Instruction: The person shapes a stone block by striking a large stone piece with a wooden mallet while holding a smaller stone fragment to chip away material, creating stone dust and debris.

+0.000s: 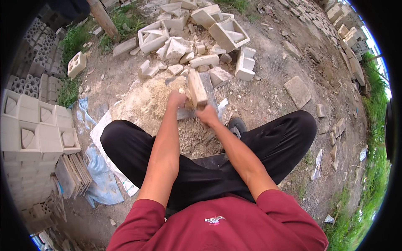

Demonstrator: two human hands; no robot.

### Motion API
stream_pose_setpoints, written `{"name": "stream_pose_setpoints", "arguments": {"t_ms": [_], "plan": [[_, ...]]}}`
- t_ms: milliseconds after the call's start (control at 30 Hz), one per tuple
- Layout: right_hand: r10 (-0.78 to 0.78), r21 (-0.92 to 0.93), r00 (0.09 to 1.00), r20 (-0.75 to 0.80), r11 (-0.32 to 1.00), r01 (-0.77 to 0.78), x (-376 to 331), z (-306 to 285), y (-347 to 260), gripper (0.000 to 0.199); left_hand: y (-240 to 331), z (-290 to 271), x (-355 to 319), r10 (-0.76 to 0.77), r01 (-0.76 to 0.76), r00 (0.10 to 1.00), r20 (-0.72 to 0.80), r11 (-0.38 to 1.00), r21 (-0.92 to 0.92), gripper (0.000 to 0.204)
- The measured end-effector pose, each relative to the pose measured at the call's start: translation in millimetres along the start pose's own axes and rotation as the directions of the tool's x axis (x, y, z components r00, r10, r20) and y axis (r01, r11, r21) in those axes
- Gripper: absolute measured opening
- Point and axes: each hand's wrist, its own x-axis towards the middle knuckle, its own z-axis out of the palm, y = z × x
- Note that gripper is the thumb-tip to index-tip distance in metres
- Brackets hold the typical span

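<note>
My right hand (207, 116) is closed round the near end of a wooden block (197, 88), which is held tilted between my knees. Whether the block has a handle is hidden by the hand. My left hand (177, 99) is closed just left of the block, by a small pale yellowish piece; what it grips is mostly hidden. Below both hands lies a flat grey slab (211, 94). Pale crushed stone powder (140, 98) is heaped to the left, and coarser crumbs (194, 140) lie nearer me.
Broken cream blocks (173, 49) are piled just beyond the slab. Hollow blocks (27, 138) are stacked at the left, near thin boards (73, 175) and blue plastic sheeting (102, 180). A wooden post (103, 20) stands at the far left. A flat stone (297, 91) lies to the right.
</note>
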Motion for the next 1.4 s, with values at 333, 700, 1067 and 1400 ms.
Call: {"name": "stream_pose_setpoints", "arguments": {"t_ms": [333,700,1067,1400], "plan": [[-0.141,0.165,0.988,-0.06,0.975,0.149,12.7,8.6,-16.6,0.061,9.0,-14.0,-17.0,-0.038,0.039,0.998,0.044,0.999,-0.026,0.029],[-0.194,0.119,0.954,-0.229,0.967,0.225,30.7,-3.1,-23.5,0.054,41.2,-4.7,-41.8,0.006,-0.008,1.0,0.018,0.995,0.097,0.03],[-0.261,0.162,0.936,-0.237,0.939,0.303,22.5,-20.5,-78.6,0.049,14.9,-15.6,-25.2,-0.031,0.028,0.999,0.039,0.997,0.068,0.023],[-0.246,0.038,0.926,-0.285,0.963,0.267,9.3,3.7,-28.9,0.051,-2.9,-7.4,0.2,-0.008,0.016,0.998,-0.064,0.992,0.121,0.037]]}}
